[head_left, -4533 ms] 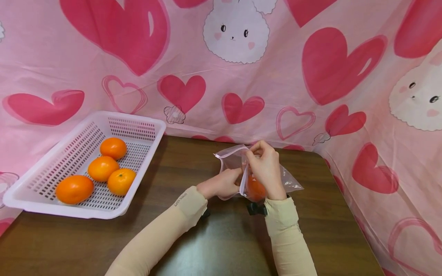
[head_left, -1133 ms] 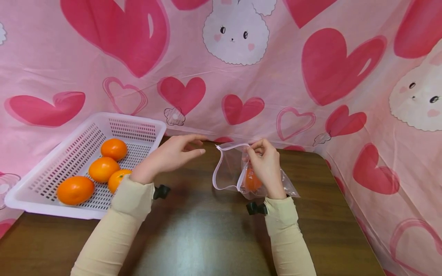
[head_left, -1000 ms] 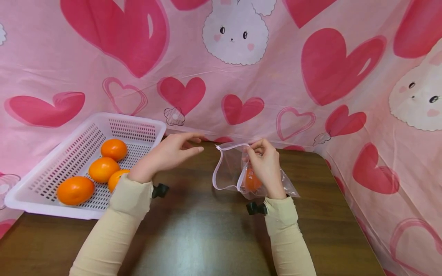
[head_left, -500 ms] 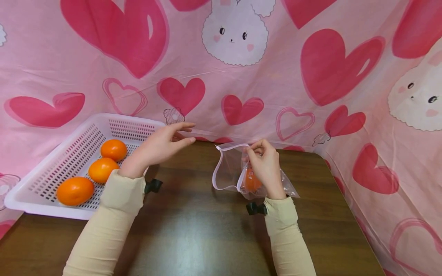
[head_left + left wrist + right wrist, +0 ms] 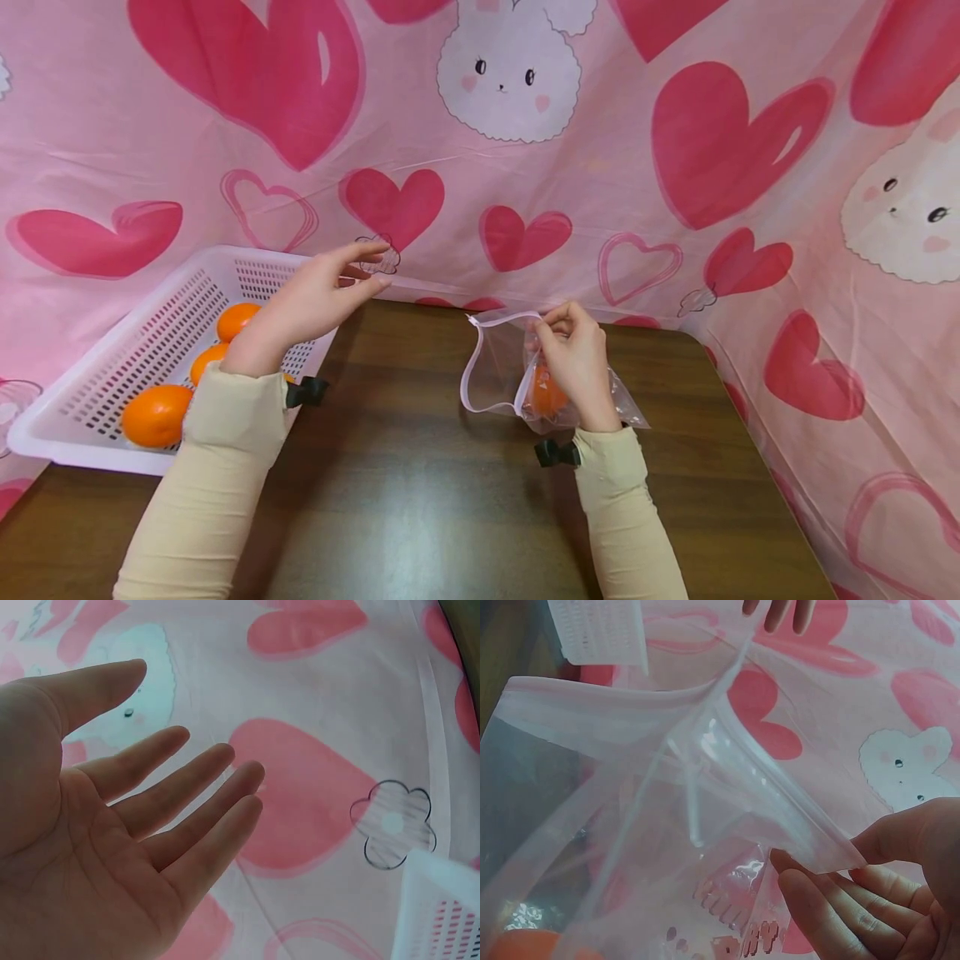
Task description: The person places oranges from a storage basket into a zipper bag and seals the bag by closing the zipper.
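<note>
My left hand (image 5: pixel 303 304) hangs in the air above the right side of a white perforated basket (image 5: pixel 78 454), its fingers spread and holding nothing. In the left wrist view the palm of that hand (image 5: pixel 97 855) is bare. Inside the basket lie several oranges (image 5: pixel 156 415), some partly covered by my left arm. My right hand (image 5: pixel 576 354) pinches the edge of a clear zip bag (image 5: pixel 491 367), whose mouth gapes toward the left. One orange (image 5: pixel 547 393) sits in the bag. The right wrist view shows thumb and fingers (image 5: pixel 810 907) gripping the bag's edge (image 5: pixel 810 825).
The dark wooden table (image 5: pixel 405 500) extends between the basket at the left and the bag at the right. A pink cloth (image 5: pixel 420 108) with hearts and rabbit faces hangs behind the table and along its sides.
My left hand has come out of the bag and moved left, over the basket. The right hand keeps its pinch on the bag, and the bag's mouth now stands wider.
</note>
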Tool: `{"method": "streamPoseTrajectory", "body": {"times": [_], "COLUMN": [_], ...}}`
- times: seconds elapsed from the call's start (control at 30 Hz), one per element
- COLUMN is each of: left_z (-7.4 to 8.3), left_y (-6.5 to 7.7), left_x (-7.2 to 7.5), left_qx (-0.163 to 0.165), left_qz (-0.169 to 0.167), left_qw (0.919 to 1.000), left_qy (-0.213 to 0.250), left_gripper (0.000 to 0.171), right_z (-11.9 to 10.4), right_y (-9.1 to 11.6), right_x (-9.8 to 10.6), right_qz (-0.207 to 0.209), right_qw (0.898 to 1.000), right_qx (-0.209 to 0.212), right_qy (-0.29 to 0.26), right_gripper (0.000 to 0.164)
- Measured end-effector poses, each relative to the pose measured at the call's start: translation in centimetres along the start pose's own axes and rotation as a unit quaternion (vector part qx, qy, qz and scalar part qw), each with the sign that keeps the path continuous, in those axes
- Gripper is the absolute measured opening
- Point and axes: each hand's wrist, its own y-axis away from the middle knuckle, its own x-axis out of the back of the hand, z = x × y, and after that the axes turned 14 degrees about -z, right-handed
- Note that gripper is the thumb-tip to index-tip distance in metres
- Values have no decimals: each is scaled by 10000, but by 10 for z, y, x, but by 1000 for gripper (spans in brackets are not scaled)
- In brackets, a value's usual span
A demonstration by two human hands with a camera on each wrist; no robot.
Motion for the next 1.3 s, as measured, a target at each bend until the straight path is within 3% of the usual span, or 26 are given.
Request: {"method": "streamPoseTrajectory", "body": {"times": [0.3, 1.3], "left_z": [-8, -52], "left_y": [10, 31], "left_x": [15, 46], "left_qx": [474, 894], "left_qz": [239, 583], "left_qw": [9986, 9937], "left_qy": [-10, -345], "left_gripper": [61, 67], "right_z": [-1, -1], "right_y": [1, 2], "right_x": [1, 1], "right_qz": [-9, -47], "right_qw": [10000, 9999], "right_qx": [34, -61], "right_qy": [6, 142], "right_gripper": [9, 10]}}
